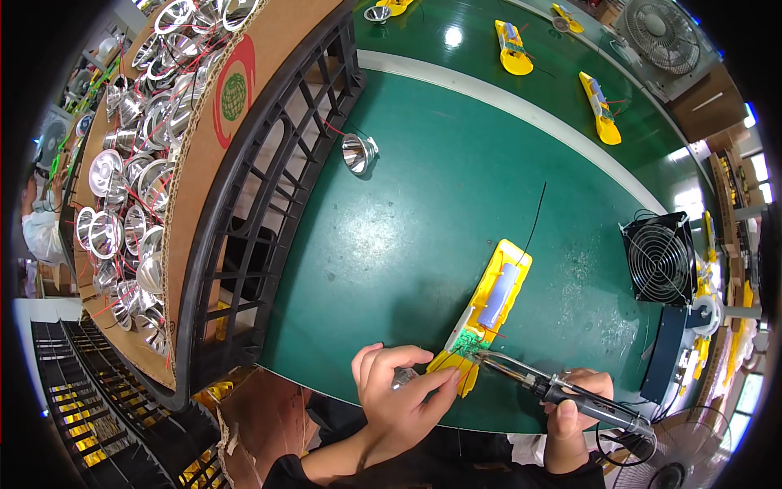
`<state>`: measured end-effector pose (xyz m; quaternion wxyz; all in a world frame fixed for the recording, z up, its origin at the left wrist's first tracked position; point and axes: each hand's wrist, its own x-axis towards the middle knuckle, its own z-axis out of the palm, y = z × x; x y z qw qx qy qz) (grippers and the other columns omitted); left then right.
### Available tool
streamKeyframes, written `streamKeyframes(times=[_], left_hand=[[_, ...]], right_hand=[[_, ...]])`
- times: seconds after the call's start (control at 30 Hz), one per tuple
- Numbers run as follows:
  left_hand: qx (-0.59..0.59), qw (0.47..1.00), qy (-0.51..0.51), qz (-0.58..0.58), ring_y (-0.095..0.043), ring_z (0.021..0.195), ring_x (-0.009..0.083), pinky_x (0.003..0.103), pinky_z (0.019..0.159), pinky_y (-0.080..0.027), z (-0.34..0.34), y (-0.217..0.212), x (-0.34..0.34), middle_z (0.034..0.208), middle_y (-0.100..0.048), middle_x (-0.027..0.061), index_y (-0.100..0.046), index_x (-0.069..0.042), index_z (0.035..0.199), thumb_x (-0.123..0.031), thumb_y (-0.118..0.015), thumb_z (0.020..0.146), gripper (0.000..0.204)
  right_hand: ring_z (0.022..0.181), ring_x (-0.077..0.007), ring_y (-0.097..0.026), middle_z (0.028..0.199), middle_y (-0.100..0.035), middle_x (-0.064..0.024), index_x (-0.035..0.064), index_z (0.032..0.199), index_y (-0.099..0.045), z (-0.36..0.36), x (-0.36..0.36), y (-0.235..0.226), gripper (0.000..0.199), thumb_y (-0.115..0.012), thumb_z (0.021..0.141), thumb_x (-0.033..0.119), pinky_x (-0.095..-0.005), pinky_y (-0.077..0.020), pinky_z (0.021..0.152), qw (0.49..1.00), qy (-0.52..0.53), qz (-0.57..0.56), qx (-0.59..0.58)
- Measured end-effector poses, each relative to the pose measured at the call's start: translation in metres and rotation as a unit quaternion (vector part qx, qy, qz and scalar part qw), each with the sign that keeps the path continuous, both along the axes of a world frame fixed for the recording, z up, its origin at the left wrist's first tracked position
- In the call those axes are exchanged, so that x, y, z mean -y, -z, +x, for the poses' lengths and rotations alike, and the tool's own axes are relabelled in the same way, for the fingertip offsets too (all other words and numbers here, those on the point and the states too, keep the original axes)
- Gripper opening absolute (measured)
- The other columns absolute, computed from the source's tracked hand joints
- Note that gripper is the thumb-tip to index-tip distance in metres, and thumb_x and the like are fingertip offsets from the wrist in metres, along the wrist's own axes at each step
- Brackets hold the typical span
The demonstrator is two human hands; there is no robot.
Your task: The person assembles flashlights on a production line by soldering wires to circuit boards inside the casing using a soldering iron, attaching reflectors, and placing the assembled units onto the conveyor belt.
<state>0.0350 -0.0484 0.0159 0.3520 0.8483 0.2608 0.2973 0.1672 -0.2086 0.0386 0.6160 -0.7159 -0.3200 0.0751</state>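
A soldering step appears in hand: the open yellow plastic housing (489, 314) is steadied on the green desk (423, 204) by the left hand (399, 391), closed on a small silver reflector (404, 377), while the black-handled soldering iron (562, 391), gripped in the right hand (574, 416), is held at the green circuit board (471, 341), so steady tip contact seems needed next.

A: Identify the workpiece.
B: Long yellow plastic housing half (491, 314), lying open side up on the green table, near its front edge. A pale blue cylindrical cell sits lengthwise inside; a small green circuit board occupies the near end.
A: Tool?
B: Black-handled soldering iron (570, 394), metal tip at the board.
A: Other part?
B: Small shiny reflector (405, 376), beside the housing's near end.
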Motion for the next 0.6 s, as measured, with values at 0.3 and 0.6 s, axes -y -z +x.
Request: streamKeyframes(times=[0.3,0.6], left_hand=[[0.006,1.0,-0.001,0.003,-0.043,0.068,0.0144,0.035,0.075,-0.033,0.0017,0.001,-0.0015,0.086,-0.048,0.0004,-0.065,-0.014,0.068,-0.01,-0.073,0.056,0.014],[0.007,1.0,0.003,0.001,-0.043,0.067,0.0142,0.035,0.073,-0.032,0.002,0.0004,-0.0017,0.084,-0.047,0.0001,-0.065,-0.013,0.068,-0.009,-0.073,0.057,0.014]], right_hand=[[0.043,-0.0163,-0.051,0.051,-0.051,-0.0071,-0.0019,0.067,-0.05,-0.0006,-0.0036,0.0001,0.03,-0.062,0.071,0.025,-0.0252,-0.0445,0.045,1.0,0.005,0.002,-0.015],[0.043,-0.0158,-0.051,0.051,-0.051,-0.0068,-0.0009,0.072,-0.048,0.0021,0.0013,0.002,0.028,-0.062,0.071,0.023,-0.0257,-0.0452,0.045,1.0,-0.014,0.005,-0.002]])
